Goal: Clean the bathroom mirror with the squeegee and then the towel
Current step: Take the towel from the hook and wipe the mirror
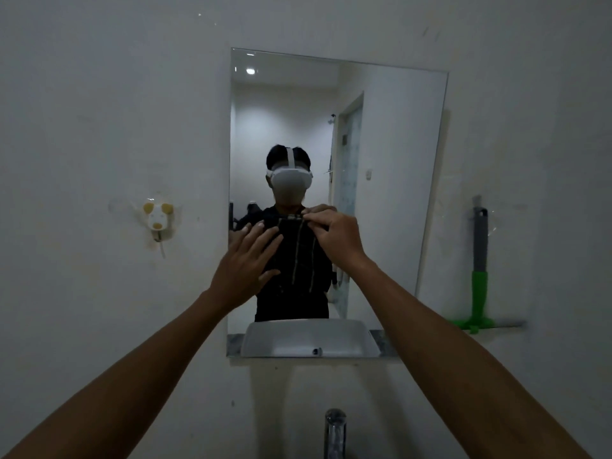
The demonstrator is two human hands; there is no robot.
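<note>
I had only the one head-worn wide-angle view, which faced the bathroom wall almost square on from about arm's reach and tilted slightly down, so the mirror (pixel 337 200) filled the middle and the tap (pixel 335 432) sat at the bottom edge. Both forearms ran in from the lower corners toward the glass, and the wide lens bowed the mirror's edges. No second view shared the scene; the mirror's reflection showed the headset looking back at me.

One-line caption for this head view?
Both hands hold a dark towel against the mirror; the green squeegee hangs on the wall.
</note>
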